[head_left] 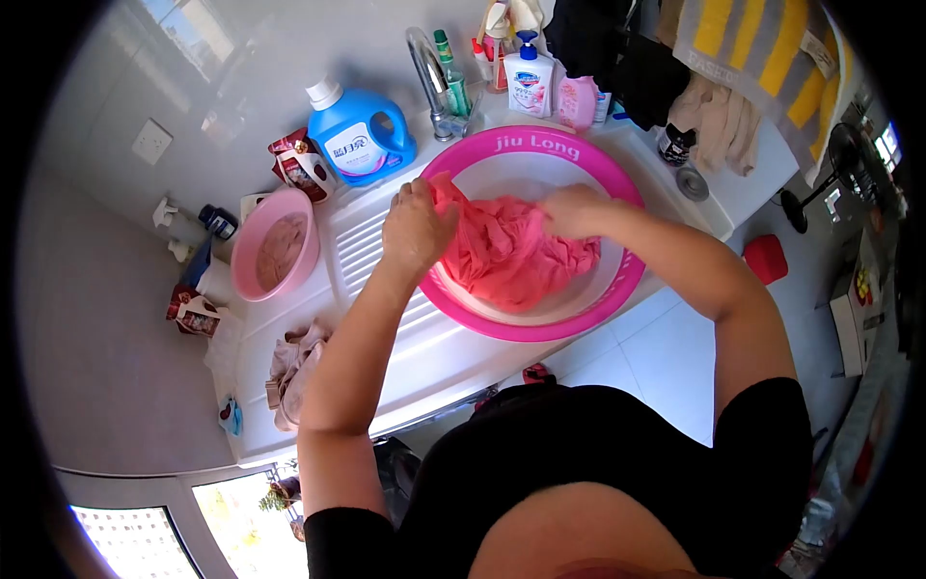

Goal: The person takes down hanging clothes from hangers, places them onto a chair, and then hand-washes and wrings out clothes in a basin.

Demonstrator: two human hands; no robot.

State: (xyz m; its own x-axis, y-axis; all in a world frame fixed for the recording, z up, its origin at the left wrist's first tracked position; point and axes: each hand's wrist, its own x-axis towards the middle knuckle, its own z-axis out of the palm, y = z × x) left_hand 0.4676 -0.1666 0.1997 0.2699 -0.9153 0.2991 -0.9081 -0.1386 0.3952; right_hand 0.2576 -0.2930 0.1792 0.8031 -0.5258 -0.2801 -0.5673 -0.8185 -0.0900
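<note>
A wet-looking coral-pink garment (pixel 511 246) lies bunched in a large pink-rimmed basin (pixel 559 333) that holds some water. At the basin's left rim, my left hand (pixel 419 227) is closed on the garment's left end, lifting it to the rim. My right hand (pixel 571 211) grips the garment's upper right part inside the basin, its fingers curled and partly hidden by the cloth. Between the two hands the fabric hangs in loose folds.
Left of the basin are a ribbed washboard surface (pixel 362 241), a small pink basin (pixel 311 253) with cloth in it, and a crumpled garment (pixel 294 372). Behind stand a blue detergent bottle (pixel 357 135), a faucet (pixel 427 77) and a hand-soap bottle (pixel 529 82). A striped towel (pixel 762 58) hangs at right.
</note>
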